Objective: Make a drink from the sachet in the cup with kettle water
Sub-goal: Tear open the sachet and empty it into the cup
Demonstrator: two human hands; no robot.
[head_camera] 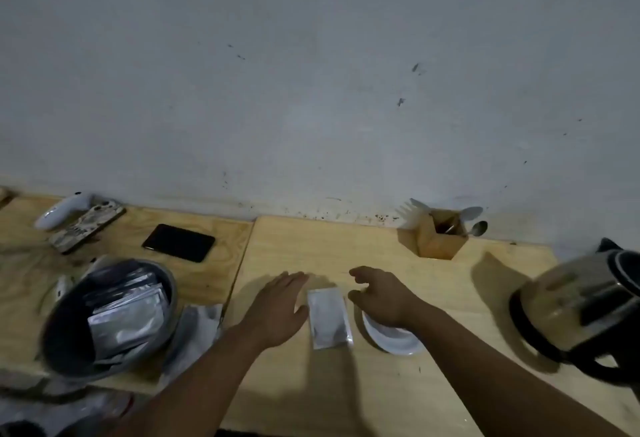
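A silver sachet (pixel 329 318) lies flat on the wooden table (pixel 346 246), between my two hands. My left hand (pixel 280 308) is flat and open just left of it, fingers stretched forward. My right hand (pixel 381 298) hovers just right of the sachet with fingers loosely curled and nothing in them. Under my right wrist stands a white cup (pixel 391 336), partly hidden by the arm. A glass kettle (pixel 581 308) with a black base and handle stands at the right edge.
A grey bowl (pixel 65 336) holding several more silver sachets sits at the left. A wooden holder (pixel 438 239) with spoons and forks stands by the wall. A dark phone (pixel 178 242), a white controller (pixel 59 211) and a patterned case (pixel 86 227) lie far left.
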